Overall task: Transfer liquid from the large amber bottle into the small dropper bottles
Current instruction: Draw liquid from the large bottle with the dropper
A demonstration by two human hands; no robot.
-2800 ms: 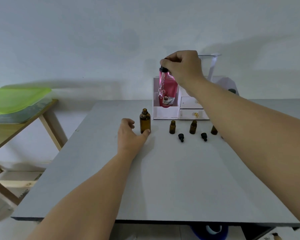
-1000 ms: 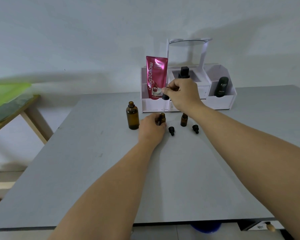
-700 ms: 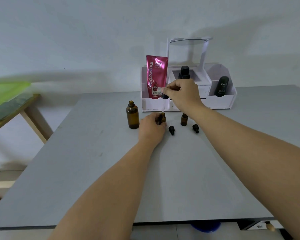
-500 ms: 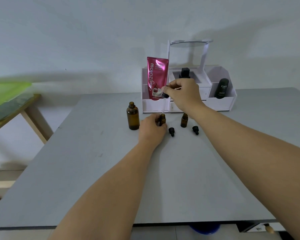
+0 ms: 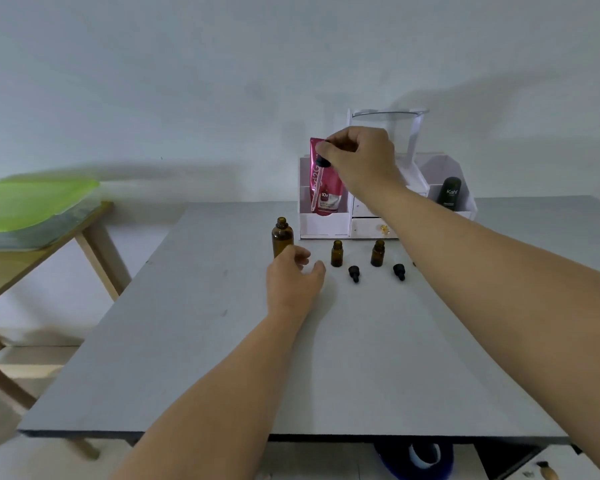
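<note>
The large amber bottle [image 5: 282,237] stands uncapped on the grey table [image 5: 222,341], left of two small amber dropper bottles [image 5: 336,253] [image 5: 377,253], both open. Two black dropper caps [image 5: 354,273] [image 5: 399,271] lie in front of them. My right hand [image 5: 359,157] is raised above the bottles, pinching the black bulb of a glass dropper [image 5: 317,183] that hangs tilted, tip down. My left hand [image 5: 293,280] hovers low between the large bottle and the nearest small bottle, fingers apart, holding nothing.
A white organiser [image 5: 326,225] with a pink tube [image 5: 328,199] and a black bottle [image 5: 449,195] stands at the table's back. A wooden side table with a green lid [image 5: 32,206] is at the left. A blue roll [image 5: 414,457] sits under the front edge.
My right hand has lifted the dropper out of the small bottle and up to the left. My left hand has let go of that small bottle and shifted left toward the large bottle.
</note>
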